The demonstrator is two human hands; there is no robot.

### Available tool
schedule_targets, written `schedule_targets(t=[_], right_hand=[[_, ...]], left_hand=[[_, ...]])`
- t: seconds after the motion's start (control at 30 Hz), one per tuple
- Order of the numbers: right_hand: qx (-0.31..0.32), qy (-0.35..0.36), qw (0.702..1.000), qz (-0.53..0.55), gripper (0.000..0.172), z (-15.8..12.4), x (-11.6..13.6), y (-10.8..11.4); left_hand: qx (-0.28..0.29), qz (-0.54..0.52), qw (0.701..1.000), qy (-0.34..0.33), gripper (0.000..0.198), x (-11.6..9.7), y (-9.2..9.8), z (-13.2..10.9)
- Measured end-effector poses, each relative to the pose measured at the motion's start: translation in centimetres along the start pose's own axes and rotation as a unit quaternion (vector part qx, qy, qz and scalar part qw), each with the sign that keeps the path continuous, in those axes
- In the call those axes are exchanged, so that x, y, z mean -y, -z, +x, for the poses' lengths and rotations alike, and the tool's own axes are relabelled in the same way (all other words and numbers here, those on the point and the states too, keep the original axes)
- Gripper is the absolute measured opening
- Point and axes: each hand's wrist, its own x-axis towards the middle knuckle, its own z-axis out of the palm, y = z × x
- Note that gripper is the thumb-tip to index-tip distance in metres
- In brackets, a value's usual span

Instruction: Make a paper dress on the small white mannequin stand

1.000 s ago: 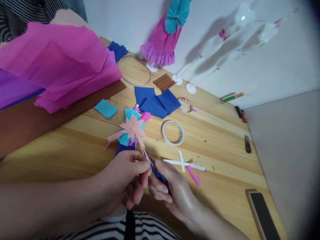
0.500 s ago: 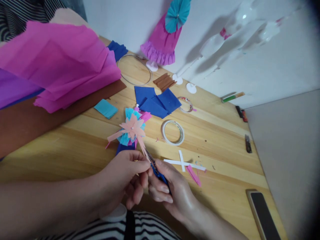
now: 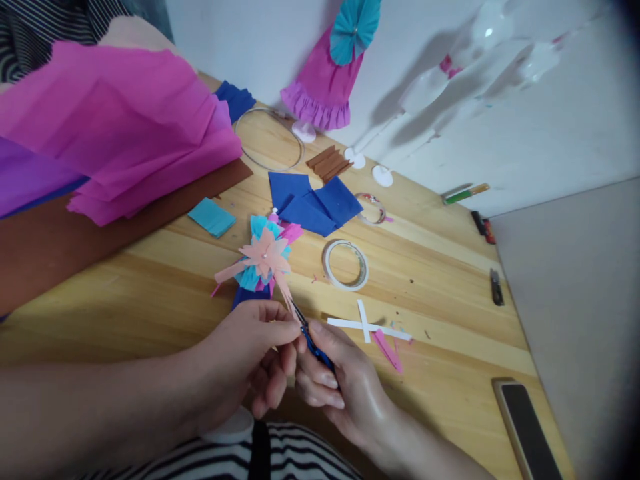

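My left hand (image 3: pixel 267 353) is closed, pinching the lower end of a peach paper strip (image 3: pixel 284 290). That strip runs up to a layered paper flower (image 3: pixel 265 255) with peach petals over turquoise ruffles and a small bead at its centre. Blue-handled scissors (image 3: pixel 315 345) are gripped in my right hand (image 3: pixel 340 373), their blades lying along the strip close to the left fingertips. Dark blue paper (image 3: pixel 250 295) and pink pieces show around the flower. The fingers hide the strip's very end.
Rolls of tape (image 3: pixel 346 265) and folded blue paper (image 3: pixel 315 203) lie beyond the hands. White crossed strips (image 3: pixel 365 325) are to the right, with a phone (image 3: pixel 525 427) near the table edge. Large pink crepe sheets (image 3: pixel 150 127) cover the left. A pink paper dress (image 3: pixel 333 87) stands by the wall.
My right hand and the scissors have shifted very slightly, and the scissor handles look closer together. The left hand, strip and flower stay in place.
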Motion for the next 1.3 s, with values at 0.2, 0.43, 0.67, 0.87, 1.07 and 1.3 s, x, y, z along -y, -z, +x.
schedule_targets(t=[0.2,0.43,0.67,0.87,1.07,1.3], right_hand=[[0.015,0.016,1.0,0.0,0.036,-0.6,0.5,0.3],[0.03,-0.005,0.999,-0.013,0.033,-2.2,1.0,1.7],[0.042,-0.029,0.998,-0.031,0.035,-2.2,0.8,1.7],[0.074,-0.049,0.996,0.005,0.032,-0.8,1.0,1.3],[0.097,-0.089,0.991,0.038,0.034,0.0,1.5,1.5],[0.099,-0.095,0.99,0.027,0.032,-0.3,1.7,1.9]], left_hand=[[0.0,-0.007,1.0,-0.004,0.019,0.1,0.1,0.0],[-0.014,-0.016,1.0,-0.006,0.024,0.2,0.1,-0.1],[-0.014,-0.013,1.0,-0.01,0.023,0.3,0.1,-0.1],[0.003,-0.013,1.0,-0.017,0.024,0.7,0.4,0.2],[-0.003,-0.015,1.0,-0.006,0.023,0.2,0.0,-0.1],[0.014,-0.023,1.0,-0.006,0.025,0.3,0.2,0.0]])
